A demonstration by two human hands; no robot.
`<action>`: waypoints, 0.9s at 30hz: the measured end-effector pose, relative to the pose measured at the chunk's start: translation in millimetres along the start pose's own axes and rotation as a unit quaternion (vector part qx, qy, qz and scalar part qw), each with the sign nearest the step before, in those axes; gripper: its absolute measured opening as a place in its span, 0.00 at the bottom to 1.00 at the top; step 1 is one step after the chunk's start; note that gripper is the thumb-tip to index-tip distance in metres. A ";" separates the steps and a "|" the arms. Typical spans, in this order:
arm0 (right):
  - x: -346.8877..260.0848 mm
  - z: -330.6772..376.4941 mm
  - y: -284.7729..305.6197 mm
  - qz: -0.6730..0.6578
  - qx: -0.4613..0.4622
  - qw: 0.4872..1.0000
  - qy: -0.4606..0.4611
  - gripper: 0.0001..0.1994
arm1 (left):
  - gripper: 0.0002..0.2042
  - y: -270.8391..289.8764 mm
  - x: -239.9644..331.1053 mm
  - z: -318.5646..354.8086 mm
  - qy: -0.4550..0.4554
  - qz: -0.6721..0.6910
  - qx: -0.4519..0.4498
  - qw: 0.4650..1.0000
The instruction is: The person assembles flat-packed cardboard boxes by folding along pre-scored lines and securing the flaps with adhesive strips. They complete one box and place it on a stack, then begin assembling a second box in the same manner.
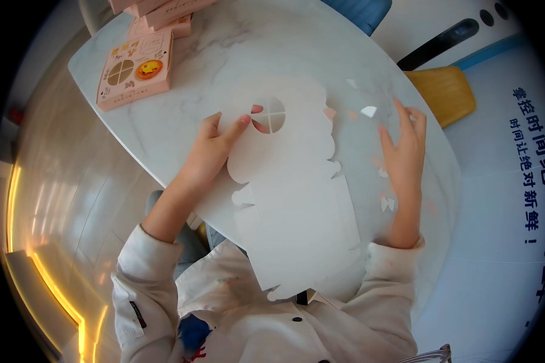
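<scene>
Cardboard blank [290,193], frame centre: scraps [368,112] detached, folding apparently undone; left hand [215,142] clamped on blank. Right hand [407,145]: fingers apart. Upper left: boxes [138,75] formed.

Printed in dark Chinese characters [525,184] down the white panel [487,209] beyond the desk's [224,66] right edge; lettered too small to read on the pink box [134,85] near the far left corner.

- Straight in from the wearer's head, the scene is viewed steeply downward and forward.
- The left hand [215,144] and right hand [405,151] are caught close up.
- By the fisheye, most of the table [236,51] is taken in, corners blacked out!
</scene>
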State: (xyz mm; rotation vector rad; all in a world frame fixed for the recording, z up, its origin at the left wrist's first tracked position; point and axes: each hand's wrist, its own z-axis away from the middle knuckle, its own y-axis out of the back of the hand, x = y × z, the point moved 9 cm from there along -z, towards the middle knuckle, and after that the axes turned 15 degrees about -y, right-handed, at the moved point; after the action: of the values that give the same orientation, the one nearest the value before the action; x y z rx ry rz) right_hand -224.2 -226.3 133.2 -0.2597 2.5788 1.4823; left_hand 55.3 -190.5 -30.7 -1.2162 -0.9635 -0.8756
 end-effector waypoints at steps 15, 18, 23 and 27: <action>-33.5 16.7 -117.7 -0.461 -0.346 0.787 -0.220 0.22 | 0.18 15.5 65.6 12.0 -0.133 -0.100 -0.029 0.986; -29.2 6.2 -131.9 -0.464 -0.321 0.785 -0.255 0.13 | 0.21 19.2 56.0 6.0 -0.129 -0.084 -0.007 0.988; 43.8 -18.9 -126.7 -0.373 -0.193 0.877 -0.232 0.11 | 0.24 31.2 44.2 -10.0 -0.114 -0.063 0.040 0.991; -41.5 18.8 -86.5 -0.231 -0.099 0.960 0.125 0.24 | 0.25 52.9 30.0 -29.7 -0.136 -0.144 0.048 0.979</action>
State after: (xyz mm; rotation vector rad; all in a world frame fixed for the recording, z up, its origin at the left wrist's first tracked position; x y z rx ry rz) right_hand -163.3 -249.9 60.4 -1.0558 2.3049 1.5962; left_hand 118.6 -213.2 -23.4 -1.1478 -1.4135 -0.8888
